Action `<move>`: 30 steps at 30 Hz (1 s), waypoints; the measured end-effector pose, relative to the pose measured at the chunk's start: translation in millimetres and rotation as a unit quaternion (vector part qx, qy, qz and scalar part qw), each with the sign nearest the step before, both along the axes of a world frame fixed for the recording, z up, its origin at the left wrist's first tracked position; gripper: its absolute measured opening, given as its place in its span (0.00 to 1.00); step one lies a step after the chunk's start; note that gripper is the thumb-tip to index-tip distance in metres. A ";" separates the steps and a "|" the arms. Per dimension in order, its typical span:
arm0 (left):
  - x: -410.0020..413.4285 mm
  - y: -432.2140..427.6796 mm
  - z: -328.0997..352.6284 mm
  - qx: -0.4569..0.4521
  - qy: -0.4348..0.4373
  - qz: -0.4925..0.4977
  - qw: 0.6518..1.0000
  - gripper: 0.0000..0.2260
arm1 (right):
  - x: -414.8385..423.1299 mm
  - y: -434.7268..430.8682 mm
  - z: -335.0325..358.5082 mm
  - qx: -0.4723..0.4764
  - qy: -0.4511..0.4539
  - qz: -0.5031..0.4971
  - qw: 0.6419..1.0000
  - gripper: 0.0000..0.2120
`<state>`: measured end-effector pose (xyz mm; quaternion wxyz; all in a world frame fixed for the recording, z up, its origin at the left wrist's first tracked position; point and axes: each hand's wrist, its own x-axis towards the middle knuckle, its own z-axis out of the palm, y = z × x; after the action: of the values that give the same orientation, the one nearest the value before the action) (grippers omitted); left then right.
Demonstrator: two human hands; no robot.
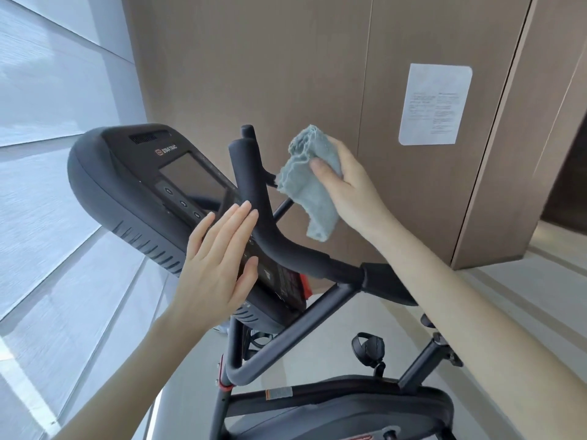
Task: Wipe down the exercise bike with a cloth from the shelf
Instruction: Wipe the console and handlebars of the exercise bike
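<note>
A black exercise bike [295, 338] fills the middle of the head view, with its console [133, 192] and dark screen at the left. A padded handlebar [254, 198] rises beside the console. My right hand [349, 185] grips a crumpled grey-blue cloth [308, 182], held in the air just right of the handlebar's upper end, not touching it. My left hand [219, 268] is flat with straight fingers, hovering in front of the console's lower edge and the handlebar bend; contact is unclear.
A brown panelled wall [286, 74] with a white paper notice [435, 103] stands behind the bike. A bright window [47, 154] runs along the left. The bike's pedal [368, 347] and frame sit low at right over a pale floor.
</note>
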<state>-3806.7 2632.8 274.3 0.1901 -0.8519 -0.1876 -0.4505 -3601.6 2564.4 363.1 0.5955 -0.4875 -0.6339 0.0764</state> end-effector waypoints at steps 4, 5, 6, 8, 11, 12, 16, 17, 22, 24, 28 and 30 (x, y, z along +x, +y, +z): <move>-14.1 2.1 5.1 0.006 -0.009 0.013 1.000 0.23 | -38.0 45.3 3.2 -0.023 0.047 0.053 0.997 0.20; -17.4 3.0 5.8 0.003 -0.010 0.018 1.000 0.22 | -45.9 53.5 -0.4 -0.041 0.047 0.065 0.996 0.22; -20.6 3.9 6.2 0.000 -0.012 0.023 1.000 0.22 | -52.3 59.5 -4.9 -0.052 0.051 0.075 0.995 0.23; -25.2 5.3 6.0 -0.002 -0.017 0.027 0.999 0.22 | -55.1 64.5 -15.3 -0.053 0.058 0.087 0.993 0.24; -29.0 6.1 4.5 -0.006 -0.019 0.026 0.999 0.23 | -40.4 50.6 -34.4 -0.110 -0.034 0.070 0.991 0.24; -29.4 6.3 3.9 -0.007 -0.020 0.026 0.999 0.22 | -34.7 40.9 -41.9 -0.147 -0.079 0.052 0.985 0.24; -24.7 4.5 2.9 -0.017 -0.024 0.024 0.999 0.23 | -14.7 11.3 -61.3 -0.171 -0.344 -0.073 0.921 0.21; -23.1 3.6 2.7 -0.017 -0.024 0.023 0.999 0.23 | -13.3 6.6 -61.2 -0.161 -0.399 -0.102 0.897 0.21; -29.1 2.1 -1.3 -0.022 -0.026 0.022 0.999 0.22 | -5.5 -15.7 -53.3 -0.246 -0.492 -0.152 0.821 0.20; -36.2 2.7 -3.0 -0.020 -0.027 0.026 0.999 0.22 | -4.6 -22.1 -40.6 -0.230 -0.433 -0.155 0.858 0.21; -48.2 2.6 -3.8 -0.025 -0.035 0.038 0.998 0.22 | -26.3 -11.0 -8.3 0.048 -0.316 -0.158 0.934 0.23; -52.0 1.7 -3.0 -0.026 -0.037 0.045 0.998 0.22 | -43.1 7.1 2.8 0.138 -0.356 -0.193 0.904 0.22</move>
<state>-3858.7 2634.5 271.3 0.1811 -0.8299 -0.2442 -0.4678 -3644.7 2571.5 365.9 0.3943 -0.5080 -0.7017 -0.3066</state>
